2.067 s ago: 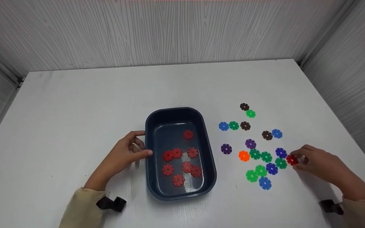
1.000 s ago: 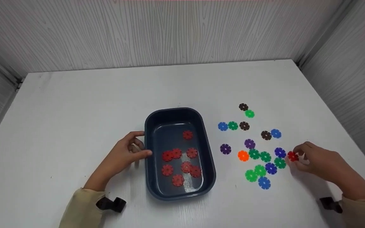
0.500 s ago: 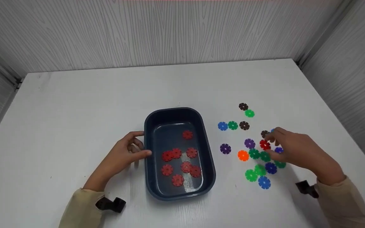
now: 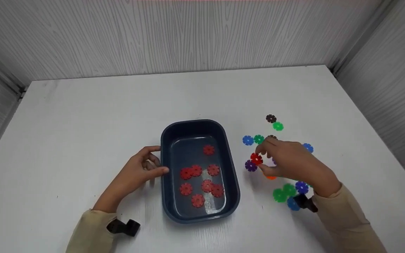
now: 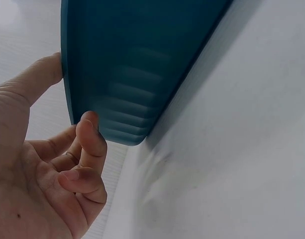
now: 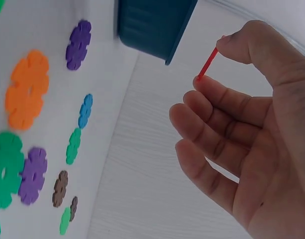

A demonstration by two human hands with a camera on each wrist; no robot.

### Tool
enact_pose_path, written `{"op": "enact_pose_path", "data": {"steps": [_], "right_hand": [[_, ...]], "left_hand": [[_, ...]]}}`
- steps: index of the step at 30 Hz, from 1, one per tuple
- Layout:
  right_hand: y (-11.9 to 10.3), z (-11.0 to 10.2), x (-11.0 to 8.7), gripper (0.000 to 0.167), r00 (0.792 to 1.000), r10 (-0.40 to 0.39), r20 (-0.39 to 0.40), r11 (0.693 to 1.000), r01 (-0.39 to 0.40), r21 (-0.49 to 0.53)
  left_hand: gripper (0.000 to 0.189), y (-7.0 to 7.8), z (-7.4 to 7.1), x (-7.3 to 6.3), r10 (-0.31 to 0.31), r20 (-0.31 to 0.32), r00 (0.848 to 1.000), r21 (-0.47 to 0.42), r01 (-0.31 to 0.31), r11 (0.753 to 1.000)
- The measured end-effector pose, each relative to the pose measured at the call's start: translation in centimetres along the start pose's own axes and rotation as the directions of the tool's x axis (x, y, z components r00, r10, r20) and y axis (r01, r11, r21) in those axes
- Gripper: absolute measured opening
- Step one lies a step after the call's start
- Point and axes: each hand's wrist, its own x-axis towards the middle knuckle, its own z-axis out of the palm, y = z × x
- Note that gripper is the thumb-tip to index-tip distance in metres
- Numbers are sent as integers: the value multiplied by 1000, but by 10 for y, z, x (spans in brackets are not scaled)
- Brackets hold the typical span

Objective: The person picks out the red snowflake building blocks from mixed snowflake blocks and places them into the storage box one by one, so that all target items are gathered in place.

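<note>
My right hand (image 4: 290, 160) pinches a red flower-shaped plastic disc (image 4: 256, 159) on edge between thumb and forefinger, held above the table beside a purple disc (image 4: 250, 166). In the right wrist view that disc appears as a thin red line, and the other fingers curl loosely below it. My left hand (image 4: 135, 172) holds the left rim of a dark blue tray (image 4: 236, 182), thumb over the edge and forefinger against the outer side. Several red discs (image 4: 198, 200) lie flat inside the tray, some overlapping.
Right of the tray lie loose discs: blue (image 4: 248, 140), green (image 4: 259, 139), brown (image 4: 271, 118) and light green (image 4: 280, 195) among them. An orange disc (image 6: 28, 89) is partly covered by my right hand in the head view. A grained panel (image 4: 188, 35) stands behind the table.
My right hand has lifted the red disc from the right side of the group and carried it left toward the tray. My left hand and the tray stay in place.
</note>
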Motion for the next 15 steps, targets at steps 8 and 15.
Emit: {"op": "enact_pose_path", "data": {"steps": [8, 15], "right_hand": [[-20, 3, 15, 33, 991, -102, -91, 994, 99, -36], [-33, 6, 31, 32, 963, -204, -174, 978, 193, -74]], "left_hand": [[68, -1, 0, 0, 2, -6, 1000, 11, -2, 1000], [68, -1, 2, 1, 6, -7, 1000, 6, -6, 1000]]}}
